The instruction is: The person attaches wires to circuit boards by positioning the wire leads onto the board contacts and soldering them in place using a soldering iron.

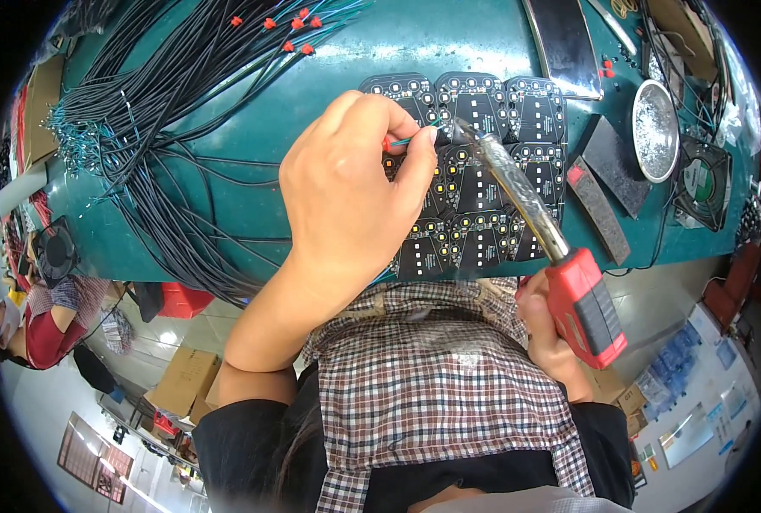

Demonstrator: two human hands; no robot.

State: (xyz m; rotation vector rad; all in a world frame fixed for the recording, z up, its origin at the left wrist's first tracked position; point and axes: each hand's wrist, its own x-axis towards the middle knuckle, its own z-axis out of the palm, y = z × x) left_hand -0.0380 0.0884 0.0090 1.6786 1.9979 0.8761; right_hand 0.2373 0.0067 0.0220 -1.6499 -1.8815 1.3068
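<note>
My left hand (342,175) is closed in a pinch over a panel of black circuit boards (479,178), holding a thin green wire (407,141) with a small red piece (387,145) on it. Fingers wrapped, my right hand (547,329) grips a soldering iron (521,195) by its red and black handle. The iron slants up and left across the boards. Its tip is close beside the wire's end at an upper board; whether they touch I cannot tell. Small light-coloured components dot the boards.
Bundled black cables (171,94) spread over the left of the green table (252,184). On the right lie a metal dish (655,128), dark blocks (611,162) and a small fan (703,184). A dark flat panel (566,43) lies at the back. Another person (51,329) sits far left.
</note>
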